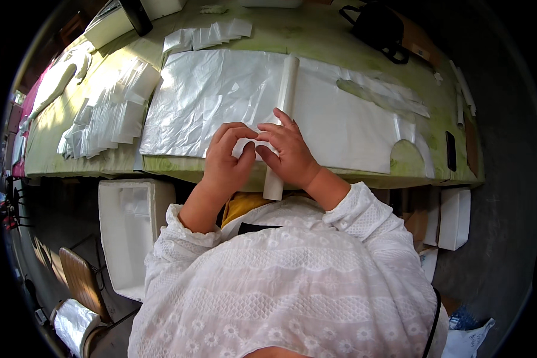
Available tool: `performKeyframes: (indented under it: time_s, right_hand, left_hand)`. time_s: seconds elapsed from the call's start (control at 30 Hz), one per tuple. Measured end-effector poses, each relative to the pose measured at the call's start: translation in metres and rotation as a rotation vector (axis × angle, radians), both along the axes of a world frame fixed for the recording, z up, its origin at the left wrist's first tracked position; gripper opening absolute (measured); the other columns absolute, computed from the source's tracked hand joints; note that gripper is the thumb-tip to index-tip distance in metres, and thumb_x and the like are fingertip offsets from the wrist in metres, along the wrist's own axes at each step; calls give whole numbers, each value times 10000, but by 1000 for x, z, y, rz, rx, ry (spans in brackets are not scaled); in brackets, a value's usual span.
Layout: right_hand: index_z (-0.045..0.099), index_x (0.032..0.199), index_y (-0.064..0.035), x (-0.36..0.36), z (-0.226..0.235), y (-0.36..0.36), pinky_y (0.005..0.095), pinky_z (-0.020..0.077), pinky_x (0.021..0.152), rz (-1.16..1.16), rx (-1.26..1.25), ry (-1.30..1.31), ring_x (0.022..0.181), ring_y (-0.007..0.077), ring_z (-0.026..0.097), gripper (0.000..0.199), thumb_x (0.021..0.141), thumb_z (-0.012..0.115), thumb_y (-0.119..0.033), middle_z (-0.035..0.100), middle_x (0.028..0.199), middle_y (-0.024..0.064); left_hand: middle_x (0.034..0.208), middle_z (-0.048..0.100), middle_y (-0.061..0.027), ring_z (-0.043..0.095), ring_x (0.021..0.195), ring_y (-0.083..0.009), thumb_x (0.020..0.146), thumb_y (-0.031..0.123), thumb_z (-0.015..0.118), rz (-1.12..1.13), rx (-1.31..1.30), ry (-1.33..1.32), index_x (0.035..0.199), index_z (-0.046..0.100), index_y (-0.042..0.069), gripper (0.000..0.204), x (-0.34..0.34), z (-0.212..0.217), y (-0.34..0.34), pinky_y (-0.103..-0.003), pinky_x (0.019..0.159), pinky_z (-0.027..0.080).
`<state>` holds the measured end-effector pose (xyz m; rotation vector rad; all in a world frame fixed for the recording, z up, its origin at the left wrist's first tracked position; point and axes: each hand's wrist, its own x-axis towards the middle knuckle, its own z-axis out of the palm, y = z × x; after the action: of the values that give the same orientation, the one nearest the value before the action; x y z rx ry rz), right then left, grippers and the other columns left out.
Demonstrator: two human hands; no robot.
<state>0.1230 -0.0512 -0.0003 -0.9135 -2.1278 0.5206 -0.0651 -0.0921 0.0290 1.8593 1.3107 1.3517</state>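
Observation:
My left hand [227, 156] and my right hand [287, 154] meet above the near part of the plastic bags, their thumbs and forefingers bent toward each other. What they pinch, if anything, is too thin and clear to make out. Beneath them lies a broad layer of clear, crinkled plastic bags [188, 89], with smoother whitish plastic bags [334, 128] on the right that have cut-out handles. A long pale tube [288, 83] runs across both, passing under my right hand. Its near end sticks out past the table's front edge.
Rows of small folded clear packets [116, 116] lie on the left of the green-covered table [316, 36], more packets [209, 36] at the back. A black bag [376, 30] lies back right, a phone [451, 151] at the right edge. A white foam box [125, 238] stands below left.

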Motion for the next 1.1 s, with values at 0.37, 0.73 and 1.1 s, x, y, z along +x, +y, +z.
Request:
performKeyframes:
  time_s: [0.37,0.73,1.1]
  right_hand:
    - [693,1028,-99,4,22,-29,505,418,1092,155,81,-67,1258,386,546,229,815,737,-170,658,1183,119]
    - [696,918,-61,9,50,-50,413,544,852,484,-26,184,867,289,668,94,829,725,-57,704,916,78]
    - [678,974,-38,65,29,-74,361,530,709,309,-144,250,771,276,658,134,854,707,14,686,871,105]
  left_hand:
    - [1353,631,-56,526,1329,-247,926,93,660,-12,-23,-222,1192,693,98,269,-15,-27,53,-423,1101,412]
    - [1521,518,-23,306,1511,-345,906,346,690,-53,-147,763,1283,682,209,402,-26,13,43,-568,1227,219]
    - [1611,370,-130,290,1516,-361,883,106,646,318,-135,743,1485,477,146,627,-69,8,14,-483,1229,275]
